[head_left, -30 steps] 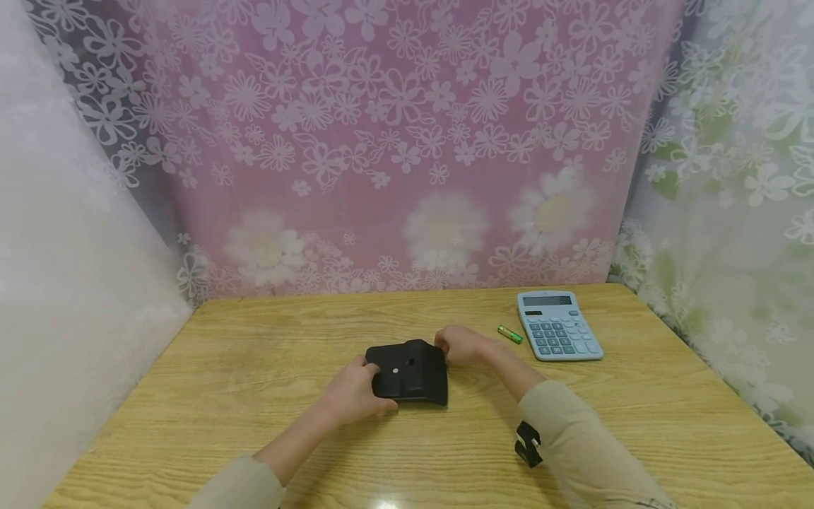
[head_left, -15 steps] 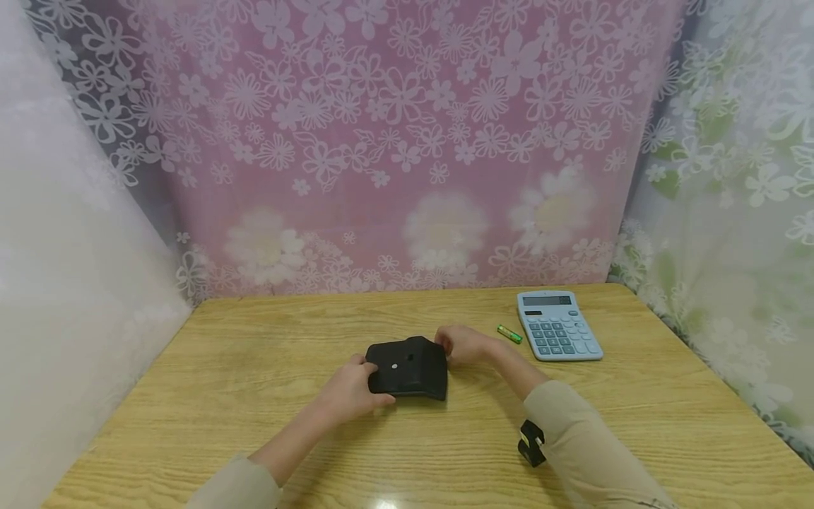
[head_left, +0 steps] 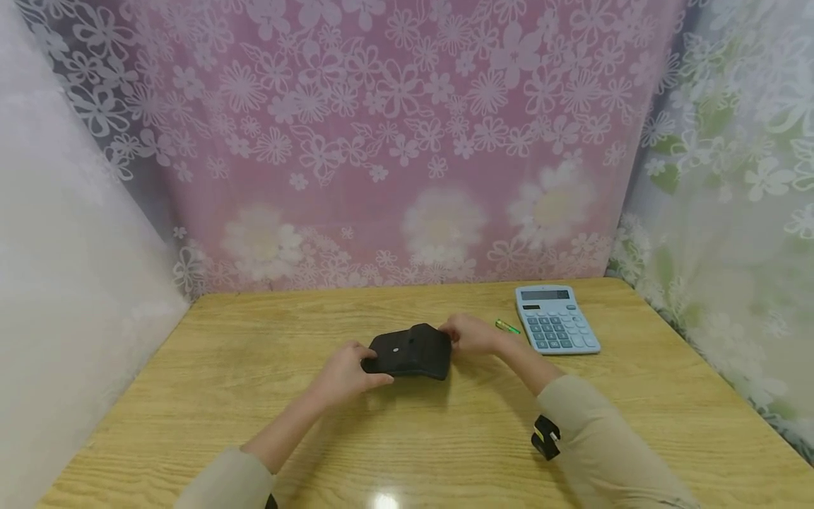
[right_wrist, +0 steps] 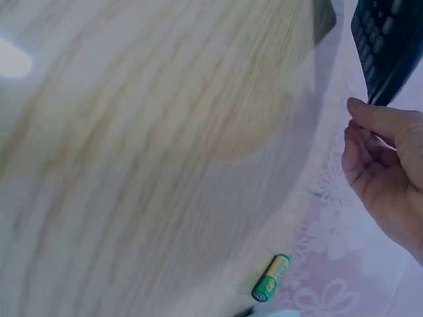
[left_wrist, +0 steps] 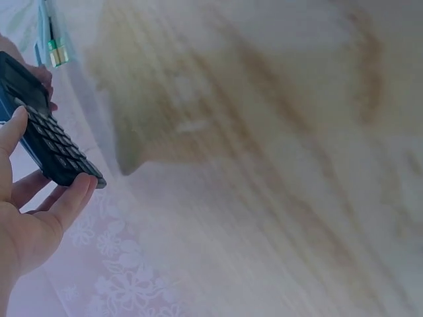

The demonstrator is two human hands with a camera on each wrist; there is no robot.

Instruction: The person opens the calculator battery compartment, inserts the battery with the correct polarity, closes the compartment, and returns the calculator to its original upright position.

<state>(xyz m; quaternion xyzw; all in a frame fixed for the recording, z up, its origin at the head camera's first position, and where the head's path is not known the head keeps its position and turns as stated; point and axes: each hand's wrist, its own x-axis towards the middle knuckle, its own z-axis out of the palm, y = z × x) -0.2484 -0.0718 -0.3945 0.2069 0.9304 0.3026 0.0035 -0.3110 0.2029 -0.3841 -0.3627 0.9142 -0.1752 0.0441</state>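
Observation:
A black calculator (head_left: pixel 422 353), its back towards the head camera, is held tilted between both hands. Its keys show on the underside in the left wrist view, where the calculator (left_wrist: pixel 49 135) slants away from the fingers. The left hand (head_left: pixel 340 375) grips its left end, thumb on the near edge and fingers on the far side. At the opposite end, the right hand (head_left: pixel 472 336) pinches the edge; in the right wrist view this hand (right_wrist: pixel 390 158) has thumb and forefinger right at a corner. A shadow lies on the table below the calculator.
A light blue calculator (head_left: pixel 558 322) lies face up at the back right of the wooden table (head_left: pixel 254 396). Beside it, left, is a green and gold battery (head_left: pixel 507 326). Flowered curtains (head_left: pixel 381 141) hang behind the table and along its sides.
Both hands have raised the black calculator slightly and moved it away from the person, tipping it so its back looks narrower. The battery and the blue calculator stay put.

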